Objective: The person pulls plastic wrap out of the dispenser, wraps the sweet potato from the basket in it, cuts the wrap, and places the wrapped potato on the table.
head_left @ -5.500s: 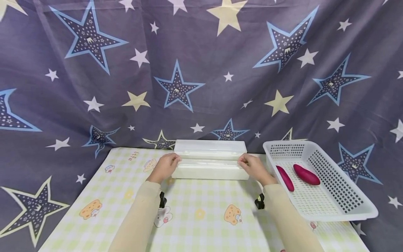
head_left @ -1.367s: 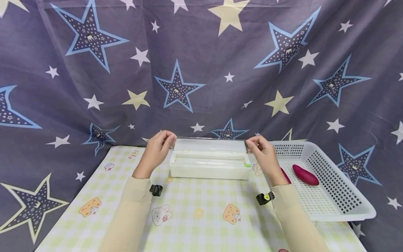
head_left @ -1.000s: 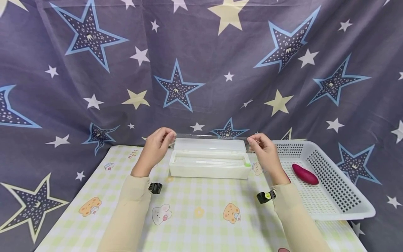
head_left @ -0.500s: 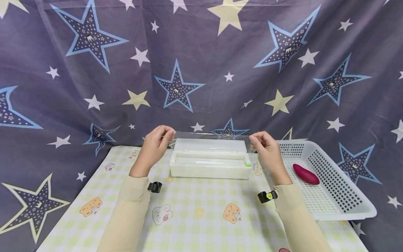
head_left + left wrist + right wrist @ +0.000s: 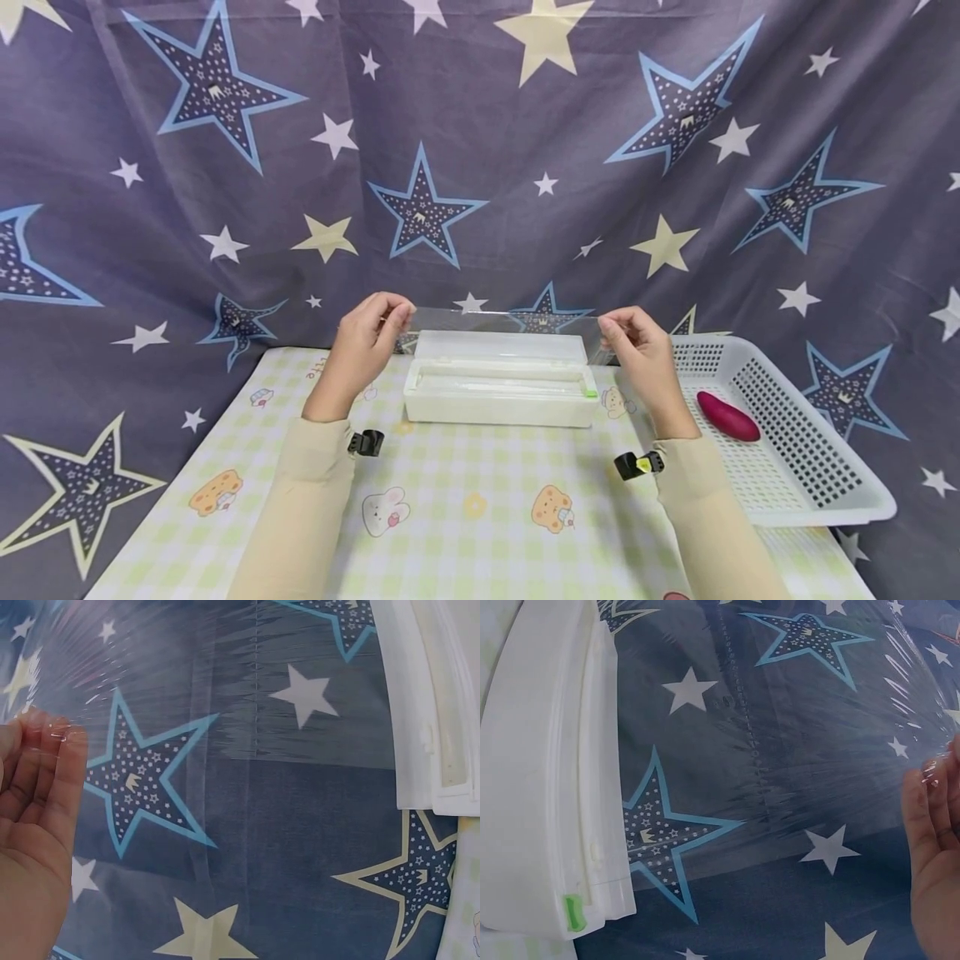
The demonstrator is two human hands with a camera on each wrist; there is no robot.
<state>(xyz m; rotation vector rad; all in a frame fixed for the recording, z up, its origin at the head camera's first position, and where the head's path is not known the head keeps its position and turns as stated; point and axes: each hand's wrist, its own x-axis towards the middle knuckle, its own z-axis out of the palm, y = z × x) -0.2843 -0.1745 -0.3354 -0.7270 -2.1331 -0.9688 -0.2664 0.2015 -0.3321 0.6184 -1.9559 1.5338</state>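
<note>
A stretched sheet of clear cling film point(image 5: 495, 322) hangs between my two hands, above and behind a white cling film dispenser point(image 5: 498, 410). My left hand point(image 5: 358, 354) pinches the film's left corner between thumb and fingers. At the right corner, my right hand point(image 5: 647, 362) pinches it the same way. The dispenser's lid point(image 5: 501, 345) stands raised at the back, and a green slider point(image 5: 574, 911) sits at its right end. In the left wrist view, wrinkles in the film point(image 5: 225, 690) fan out from the fingertips. The film runs back to the dispenser.
A white perforated basket point(image 5: 885, 507) stands at the table's right, with a magenta, sweet-potato-shaped item point(image 5: 727, 417) in it. A checked cloth point(image 5: 480, 550) covers the table. Behind the table hangs a dark star-patterned curtain point(image 5: 480, 117).
From the dispenser's front, both hands have moved up and back, drawing out the film. Lately they rise slightly and spread apart. The right arm now hides a second magenta item.
</note>
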